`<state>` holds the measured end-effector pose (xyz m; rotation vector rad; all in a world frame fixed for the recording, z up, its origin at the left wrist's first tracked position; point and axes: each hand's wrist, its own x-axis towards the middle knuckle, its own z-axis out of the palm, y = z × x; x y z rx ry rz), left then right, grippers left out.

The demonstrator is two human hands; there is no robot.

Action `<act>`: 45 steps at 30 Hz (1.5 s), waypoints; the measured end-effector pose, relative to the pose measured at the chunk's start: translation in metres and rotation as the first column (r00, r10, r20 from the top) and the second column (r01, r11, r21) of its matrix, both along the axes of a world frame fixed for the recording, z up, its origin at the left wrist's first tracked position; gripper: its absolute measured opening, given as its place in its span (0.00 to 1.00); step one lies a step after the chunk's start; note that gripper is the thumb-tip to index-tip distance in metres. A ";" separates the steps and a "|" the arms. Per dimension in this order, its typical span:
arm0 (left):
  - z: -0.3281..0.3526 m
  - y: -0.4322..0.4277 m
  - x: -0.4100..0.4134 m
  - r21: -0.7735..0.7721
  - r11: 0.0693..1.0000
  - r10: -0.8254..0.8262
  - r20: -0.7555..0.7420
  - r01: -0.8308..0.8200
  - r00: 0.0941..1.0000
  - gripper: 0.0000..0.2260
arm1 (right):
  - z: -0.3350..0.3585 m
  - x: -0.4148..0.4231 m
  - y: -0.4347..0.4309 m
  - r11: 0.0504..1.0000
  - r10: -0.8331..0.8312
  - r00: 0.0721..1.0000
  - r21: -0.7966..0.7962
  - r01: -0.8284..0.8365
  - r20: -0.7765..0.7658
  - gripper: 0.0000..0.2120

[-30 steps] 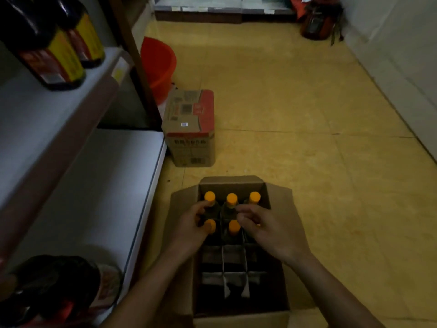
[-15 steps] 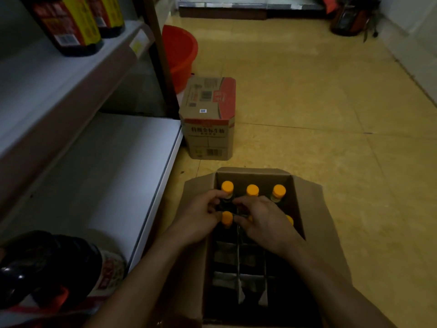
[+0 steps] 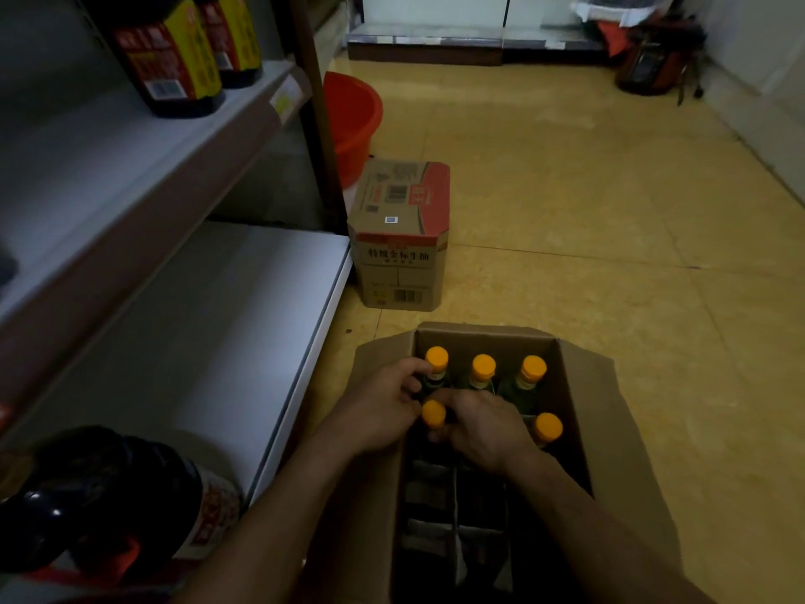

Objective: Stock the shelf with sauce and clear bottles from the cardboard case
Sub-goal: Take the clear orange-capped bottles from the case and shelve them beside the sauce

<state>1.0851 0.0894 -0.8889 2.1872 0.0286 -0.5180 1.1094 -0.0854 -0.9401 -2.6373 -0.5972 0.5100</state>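
left arm: bare forearm [image 3: 270, 516] comes in from the bottom left, angled up and to the right.
left hand [image 3: 379, 411]: back up, fingers curled round the neck of a bottle [image 3: 437, 361].
right arm: bare forearm [image 3: 588, 525] comes in from the bottom right, angled up and to the left.
right hand [image 3: 483, 429]: back up, knuckles bent, fingers curled down; fingertips hidden underneath.
spacing: the 2 hands sit just beside each other.

The closed carton [image 3: 398, 255] reads "特级金标生抽" on its front; shelf bottles [image 3: 170, 58] have illegible labels.
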 end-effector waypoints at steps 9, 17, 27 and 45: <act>0.000 0.008 0.000 -0.109 0.971 -0.217 -0.018 0.214 0.976 0.44 | 0.073 -0.006 -0.024 0.854 -0.171 0.985 0.496 0.160 -0.023 0.12; 0.007 -0.013 -0.004 -0.220 0.959 -0.167 0.059 0.176 0.984 0.37 | 0.123 -0.020 -0.042 0.487 -0.289 0.957 0.857 0.166 -0.021 0.10; 0.002 -0.033 -0.021 -0.367 0.926 -0.060 0.077 0.085 0.995 0.32 | 0.134 -0.024 -0.038 0.365 -0.299 0.954 0.922 0.130 -0.017 0.12; 0.032 -0.051 -0.028 -0.569 0.820 0.089 0.021 -0.061 0.996 0.34 | 0.122 -0.040 -0.040 0.355 -0.271 0.935 0.880 0.317 -0.227 0.30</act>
